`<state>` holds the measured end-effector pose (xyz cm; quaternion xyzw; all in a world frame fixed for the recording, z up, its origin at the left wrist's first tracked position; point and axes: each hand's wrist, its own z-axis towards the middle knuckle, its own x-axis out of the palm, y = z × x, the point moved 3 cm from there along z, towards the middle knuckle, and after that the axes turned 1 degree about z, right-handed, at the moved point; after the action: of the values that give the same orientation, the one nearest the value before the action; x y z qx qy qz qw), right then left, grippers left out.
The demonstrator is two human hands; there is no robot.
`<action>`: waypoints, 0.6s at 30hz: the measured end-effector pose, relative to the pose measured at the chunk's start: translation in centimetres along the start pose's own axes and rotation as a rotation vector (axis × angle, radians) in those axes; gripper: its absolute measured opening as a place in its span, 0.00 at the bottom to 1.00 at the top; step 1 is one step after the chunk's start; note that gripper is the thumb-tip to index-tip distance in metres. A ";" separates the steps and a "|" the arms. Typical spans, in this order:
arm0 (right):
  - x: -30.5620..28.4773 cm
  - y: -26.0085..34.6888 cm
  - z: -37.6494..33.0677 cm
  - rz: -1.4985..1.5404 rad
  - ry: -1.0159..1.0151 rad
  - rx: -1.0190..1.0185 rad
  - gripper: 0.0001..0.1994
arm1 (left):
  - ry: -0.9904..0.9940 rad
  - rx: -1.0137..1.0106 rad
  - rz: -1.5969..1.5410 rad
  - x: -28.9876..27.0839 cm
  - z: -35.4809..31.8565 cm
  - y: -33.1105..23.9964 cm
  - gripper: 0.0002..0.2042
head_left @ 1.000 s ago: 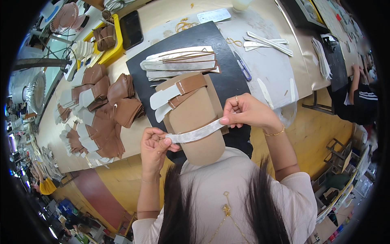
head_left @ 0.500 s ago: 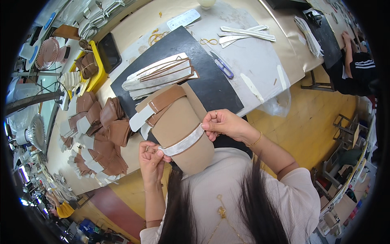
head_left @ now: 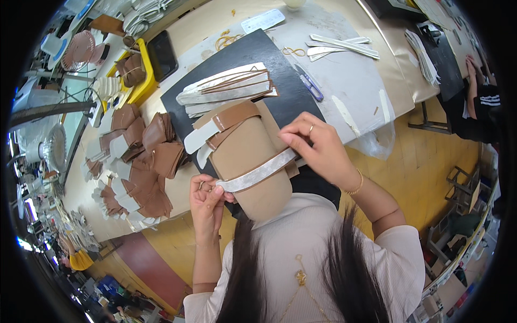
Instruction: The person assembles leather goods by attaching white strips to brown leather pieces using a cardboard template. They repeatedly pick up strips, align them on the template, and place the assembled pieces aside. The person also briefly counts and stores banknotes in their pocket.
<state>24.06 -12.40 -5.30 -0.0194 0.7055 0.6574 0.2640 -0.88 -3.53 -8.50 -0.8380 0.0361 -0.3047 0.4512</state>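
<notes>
A rounded tan form (head_left: pixel 242 156) leans from the black mat toward my lap. Across its lower part lies a narrow strip (head_left: pixel 258 173) with a whitish face and brown edge. My left hand (head_left: pixel 207 202) is closed, pinching the strip's left end between thumb and fingers. Over the strip's right end is my right hand (head_left: pixel 323 148), its thumb and forefinger drawn together; what they grip, if anything, is hidden. Higher on the form, a brown leather strap (head_left: pixel 239 116) with pale grey ends is looped across. A bundle of white and brown strips (head_left: pixel 229 89) rests just beyond.
Stacked brown leather pieces (head_left: pixel 142 185) with pale tabs fill the table's left. A yellow tray (head_left: pixel 145 89) and a dark phone (head_left: pixel 161 54) lie farther back. Purple-handled snips (head_left: pixel 312 89) and white strips (head_left: pixel 344 47) are right of the black mat (head_left: pixel 253 48). Another person (head_left: pixel 482 102) sits far right.
My right hand has shifted up and right, its fingertips moving off the strip's visible end. The strip now reaches farther round the form's right side. My left hand keeps its pinch.
</notes>
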 end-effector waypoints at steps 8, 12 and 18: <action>7.2 7.6 -1.9 -0.431 0.461 -0.600 0.35 | -0.081 0.064 -0.076 0.3 -1.0 -0.3 0.18; 5.7 4.2 -2.6 -0.363 0.453 -0.682 0.38 | 0.039 0.062 -0.052 0.1 -0.3 0.2 0.20; 6.1 -0.8 -4.8 0.204 0.181 -0.481 0.38 | 0.062 0.010 -0.050 -0.7 0.4 0.8 0.20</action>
<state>17.45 -15.08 -8.43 -0.0690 0.5482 0.8248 0.1200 -1.06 -3.46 -9.64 -0.8266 0.0273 -0.3418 0.4464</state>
